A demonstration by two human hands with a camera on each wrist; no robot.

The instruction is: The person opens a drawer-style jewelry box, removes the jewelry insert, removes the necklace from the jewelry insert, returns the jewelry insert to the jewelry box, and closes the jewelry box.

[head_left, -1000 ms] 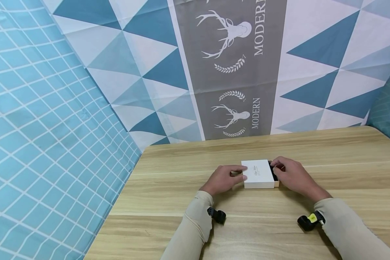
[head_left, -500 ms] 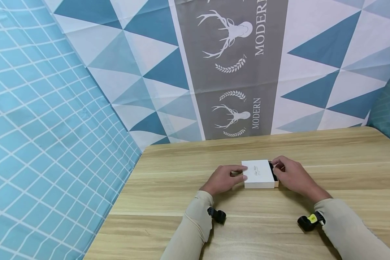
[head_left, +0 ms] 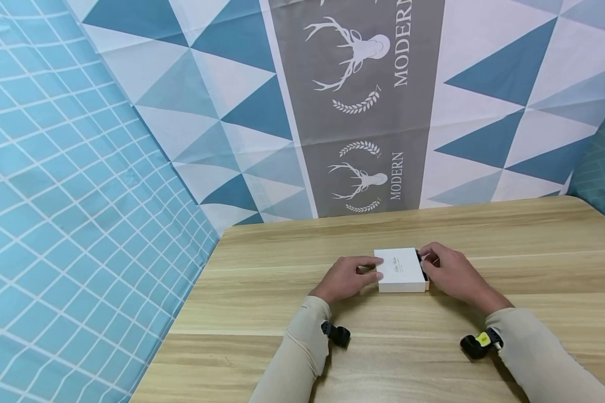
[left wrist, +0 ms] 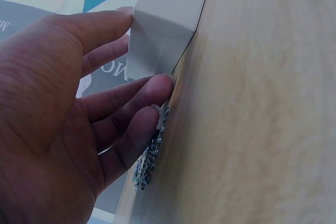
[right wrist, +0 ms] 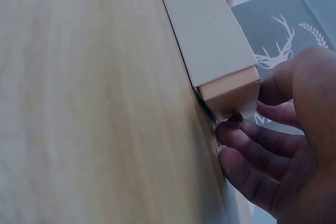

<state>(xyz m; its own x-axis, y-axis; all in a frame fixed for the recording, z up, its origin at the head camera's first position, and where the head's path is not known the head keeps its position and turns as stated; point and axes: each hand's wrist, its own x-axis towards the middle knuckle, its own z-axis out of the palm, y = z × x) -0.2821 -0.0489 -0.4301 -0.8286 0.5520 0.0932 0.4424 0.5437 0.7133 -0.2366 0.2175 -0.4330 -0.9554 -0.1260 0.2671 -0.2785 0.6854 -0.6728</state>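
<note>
On the table lies a flat white drawer-style box (head_left: 400, 270) with fine lettering on its lid. My left hand (head_left: 350, 275) holds the left end of its sleeve (left wrist: 168, 9) between thumb and fingers. A little of the tan inner drawer (right wrist: 231, 90), dark inside, shows past the sleeve's right end. My right hand (head_left: 448, 271) has its curled fingers at that drawer end, touching a small dark tab (right wrist: 234, 119). Below my left fingertips, a silvery glittering strand (left wrist: 149, 161) shows in the left wrist view. Whether those fingers touch it I cannot tell.
The wood-grain table (head_left: 383, 358) extends on every side of the box. Behind it hangs a patterned cloth (head_left: 358, 129) with triangles and deer heads. A blue checked cloth (head_left: 80, 196) borders the left, and a teal one (head_left: 602, 157) the right.
The inner drawer has slid slightly left into the white sleeve, so less of it sticks out. My right hand moved a little left with it; my left hand stayed in place.
</note>
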